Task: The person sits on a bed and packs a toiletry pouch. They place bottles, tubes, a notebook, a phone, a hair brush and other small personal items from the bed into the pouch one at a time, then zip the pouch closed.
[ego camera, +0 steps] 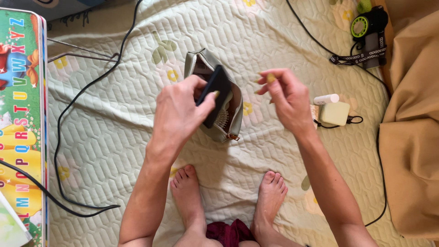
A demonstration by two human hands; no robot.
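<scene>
Grey pouch lies unzipped mid-quilt, closer to its top edge. Left hand grips a black case w/ thumb + fingers, right over the pouch. Right hand hovers beside it, fingers loosely curled, holding nothing. White charger near right edge.

**Printed and packaged things on the quilt**

A bright alphabet board with coloured letters and cartoon figures runs down the left edge of the frame. At the right, a small pale square box lies beside a white tube
</scene>
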